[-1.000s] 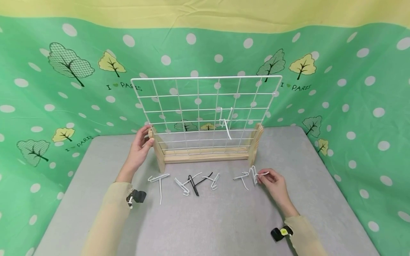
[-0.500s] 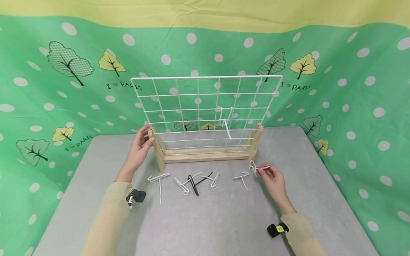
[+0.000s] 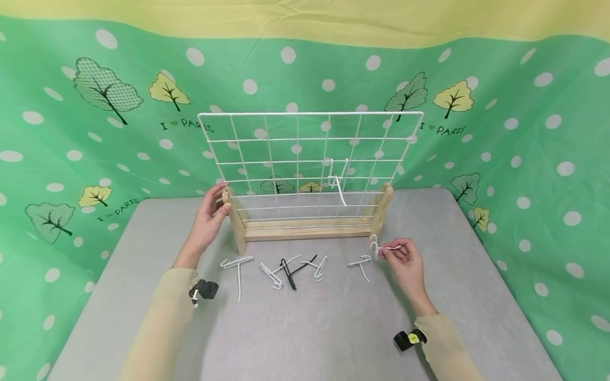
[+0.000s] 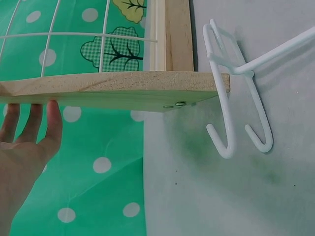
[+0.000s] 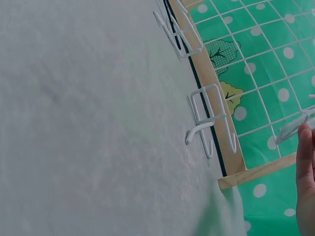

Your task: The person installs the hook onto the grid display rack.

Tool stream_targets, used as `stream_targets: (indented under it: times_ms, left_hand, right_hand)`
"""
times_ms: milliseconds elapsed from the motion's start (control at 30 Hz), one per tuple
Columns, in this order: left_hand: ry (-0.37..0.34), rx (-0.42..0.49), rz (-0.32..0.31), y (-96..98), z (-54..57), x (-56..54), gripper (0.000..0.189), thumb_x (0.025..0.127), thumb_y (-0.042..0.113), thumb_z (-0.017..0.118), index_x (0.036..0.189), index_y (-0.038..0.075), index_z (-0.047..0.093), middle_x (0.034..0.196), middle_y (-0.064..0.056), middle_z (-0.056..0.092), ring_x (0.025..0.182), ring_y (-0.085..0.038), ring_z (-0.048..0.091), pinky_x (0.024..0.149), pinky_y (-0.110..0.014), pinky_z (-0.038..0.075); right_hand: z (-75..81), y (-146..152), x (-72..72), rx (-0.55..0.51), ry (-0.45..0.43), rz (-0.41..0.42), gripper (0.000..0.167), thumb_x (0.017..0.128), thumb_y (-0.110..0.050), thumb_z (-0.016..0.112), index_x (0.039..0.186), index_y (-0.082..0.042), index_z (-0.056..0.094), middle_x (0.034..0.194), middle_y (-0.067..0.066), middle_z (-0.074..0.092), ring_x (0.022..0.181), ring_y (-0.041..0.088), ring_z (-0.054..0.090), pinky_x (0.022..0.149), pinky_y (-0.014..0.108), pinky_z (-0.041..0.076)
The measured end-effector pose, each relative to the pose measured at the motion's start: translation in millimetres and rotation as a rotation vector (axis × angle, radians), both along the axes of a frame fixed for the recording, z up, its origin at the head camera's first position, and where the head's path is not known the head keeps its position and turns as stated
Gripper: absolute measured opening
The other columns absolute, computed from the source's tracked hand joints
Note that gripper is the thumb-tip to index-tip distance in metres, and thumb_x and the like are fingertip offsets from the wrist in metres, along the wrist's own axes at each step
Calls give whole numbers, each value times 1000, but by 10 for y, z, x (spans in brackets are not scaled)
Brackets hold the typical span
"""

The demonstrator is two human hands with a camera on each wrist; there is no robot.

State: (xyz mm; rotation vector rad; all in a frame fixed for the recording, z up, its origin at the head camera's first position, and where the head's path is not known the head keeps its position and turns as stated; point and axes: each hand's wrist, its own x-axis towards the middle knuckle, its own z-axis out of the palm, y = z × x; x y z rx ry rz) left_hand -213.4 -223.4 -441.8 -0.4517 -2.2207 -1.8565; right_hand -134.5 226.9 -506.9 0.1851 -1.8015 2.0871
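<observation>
My left hand (image 3: 207, 219) touches the outer face of the left wooden side piece (image 3: 235, 225) of a white wire grid rack (image 3: 281, 140); in the left wrist view its fingers (image 4: 53, 120) press that face fairly straight. With thumb and fingers my right hand (image 3: 405, 264) pinches the prong of a white wire display hook (image 3: 374, 246), near the rack's right foot. The hook's double-bent back points left, toward the rack. Another white hook (image 3: 340, 185) hangs on the grid. In the right wrist view the right hand (image 5: 306, 162) shows only partly.
On the grey table (image 3: 305, 338) before the rack lie several more hooks: a white hook (image 3: 238, 272) at left, a black hook (image 3: 288, 274) crossing a white one, and a white hook (image 3: 360, 264) near the right hand. A green dotted cloth (image 3: 529, 148) surrounds the table.
My right hand has lifted the pinched hook away from the neighbouring one and moved it slightly up and toward the rack, turning it. The left hand stays at the side piece.
</observation>
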Motion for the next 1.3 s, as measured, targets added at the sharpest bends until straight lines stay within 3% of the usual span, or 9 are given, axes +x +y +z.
stream_targets:
  times_ms: [300,500,667,867,1033,1300]
  left_hand:
    - [4,7,1,7,-11,-38,48,98,-7,47,143,-3,31,139,-25,39,124,-45,40,83,-17,45]
    - [1,-1,-4,24,14,-16,47,99,-3,47,144,-1,33,139,-24,39,125,-43,40,85,-18,45]
    - [6,0,-5,55,73,25,47,98,-8,46,142,-5,31,139,-30,38,123,-46,39,84,-17,45]
    - [-2,-21,2,131,245,140,45,98,-8,45,140,-9,30,138,-35,37,122,-49,39,84,-18,45]
    - [-5,-11,4,141,259,146,44,97,-9,46,139,-10,30,137,-35,38,121,-49,39,83,-18,46]
    - [-6,-15,8,124,240,139,45,97,-9,46,140,-10,30,137,-34,38,121,-47,40,84,-17,46]
  right_hand:
    - [78,-15,29,74,-19,-86,13,80,26,60,89,22,52,83,17,69,71,12,68,67,23,55]
    - [313,-76,81,122,22,-109,11,80,26,59,87,23,51,84,30,65,73,12,69,68,24,55]
    - [449,-97,64,185,63,-122,12,81,23,61,87,22,51,86,37,62,74,12,69,68,24,55]
    - [565,-118,33,204,70,-136,11,82,21,63,87,20,53,87,36,63,74,12,69,69,24,55]
    - [664,-144,0,190,80,-144,12,81,21,62,87,21,52,85,30,66,74,11,69,69,23,55]
    - [719,-153,-175,111,107,-171,14,82,16,66,87,20,54,85,17,70,73,11,69,69,22,55]
